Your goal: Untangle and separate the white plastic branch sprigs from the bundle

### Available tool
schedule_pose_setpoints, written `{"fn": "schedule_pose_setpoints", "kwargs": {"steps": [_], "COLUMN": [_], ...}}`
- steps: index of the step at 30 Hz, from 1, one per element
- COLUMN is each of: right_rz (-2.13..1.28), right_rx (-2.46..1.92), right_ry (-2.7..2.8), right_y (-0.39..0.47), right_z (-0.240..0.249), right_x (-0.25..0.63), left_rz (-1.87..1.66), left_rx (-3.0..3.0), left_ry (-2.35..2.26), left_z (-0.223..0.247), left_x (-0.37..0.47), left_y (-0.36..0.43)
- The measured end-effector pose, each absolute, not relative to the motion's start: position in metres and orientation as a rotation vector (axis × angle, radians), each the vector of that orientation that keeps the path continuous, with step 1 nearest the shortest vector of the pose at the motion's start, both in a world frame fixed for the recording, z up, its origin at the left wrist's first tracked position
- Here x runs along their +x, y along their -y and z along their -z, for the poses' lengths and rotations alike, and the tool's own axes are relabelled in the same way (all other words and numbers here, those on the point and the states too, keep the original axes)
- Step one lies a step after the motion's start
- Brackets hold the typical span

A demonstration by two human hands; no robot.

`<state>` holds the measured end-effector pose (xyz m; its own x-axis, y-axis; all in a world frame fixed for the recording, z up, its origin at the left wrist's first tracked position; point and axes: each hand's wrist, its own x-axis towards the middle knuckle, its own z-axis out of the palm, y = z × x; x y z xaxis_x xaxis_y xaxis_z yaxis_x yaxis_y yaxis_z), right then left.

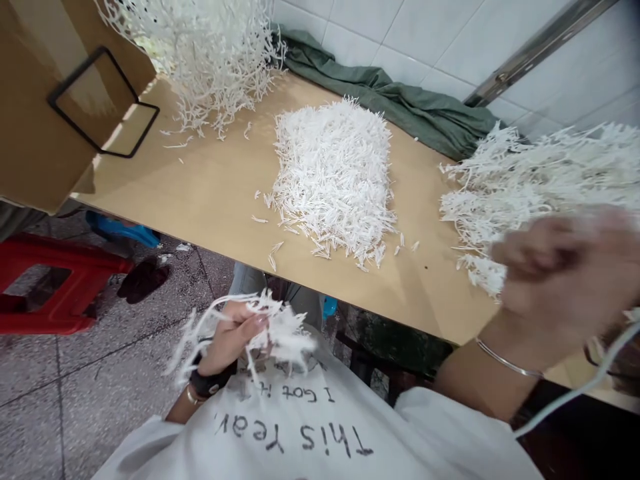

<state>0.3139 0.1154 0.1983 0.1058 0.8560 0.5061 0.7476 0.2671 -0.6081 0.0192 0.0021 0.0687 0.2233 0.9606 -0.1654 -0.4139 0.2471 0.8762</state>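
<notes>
My left hand (pixel 239 337) is closed in front of my shirt, thumb pressed over a bunch of thin white branching strands (pixel 287 333). Thin ends trail out on both sides of the fist. Smeared by motion, my right hand (pixel 570 257) is raised at the right, in front of a heap of longer white branched strands (pixel 530 177). Its fingers look curled, but I cannot make out whether anything is in them. Between the hands and farther back, a squarish pile of short white pieces (pixel 335 180) lies on the brown tabletop (pixel 200 193).
Another white tangle (pixel 215 60) rises at the back left, beside a cardboard box (pixel 35 100) and a black wire frame (pixel 107 107). Green cloth (pixel 400 100) lies along the tiled wall. A red stool (pixel 55 287) stands on the floor. A pale cable (pixel 580 387) runs near my right arm.
</notes>
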Motion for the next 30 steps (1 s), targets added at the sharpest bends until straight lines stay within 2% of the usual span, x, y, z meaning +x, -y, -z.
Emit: {"fn": "schedule_pose_setpoints", "kwargs": {"steps": [5,9,12,17,21,23,26,28,30], "right_rz": [0.143,0.244,-0.140,-1.333,-2.161,-2.464,-2.507,-2.341,-1.972], "right_rx": [-1.569,-1.451,-1.217,-0.674,-0.680,-0.711,-0.868,-0.956,-1.033], "right_ry": [2.150,2.185,2.185,2.485,2.139,1.862,1.723,1.842,1.995], "right_y": [-0.167,-0.163,-0.135,-0.099,-0.092,-0.088,-0.077,-0.071,-0.074], "right_z": [-0.147,-0.145,-0.160,-0.165,-0.156,-0.153,-0.151,-0.154,-0.161], "right_x": [0.284,0.253,0.237,0.215,0.206,0.204,0.201,0.204,0.213], "left_rz": [-1.023,-0.954,-0.944,-0.846,-0.768,-0.720,-0.662,-0.641,-0.630], "left_rx": [0.965,1.057,1.054,1.069,1.114,1.150,1.210,1.199,1.166], "left_ry": [-0.996,-1.005,-0.979,-0.783,-0.683,-0.613,-0.560,-0.589,-0.617], "left_z": [-0.078,-0.088,-0.093,-0.093,-0.089,-0.089,-0.093,-0.095,-0.096], "left_x": [0.036,0.042,0.040,0.035,0.029,0.026,0.022,0.020,0.017], "left_y": [-0.020,-0.030,-0.032,-0.031,-0.026,-0.023,-0.020,-0.019,-0.015]}}
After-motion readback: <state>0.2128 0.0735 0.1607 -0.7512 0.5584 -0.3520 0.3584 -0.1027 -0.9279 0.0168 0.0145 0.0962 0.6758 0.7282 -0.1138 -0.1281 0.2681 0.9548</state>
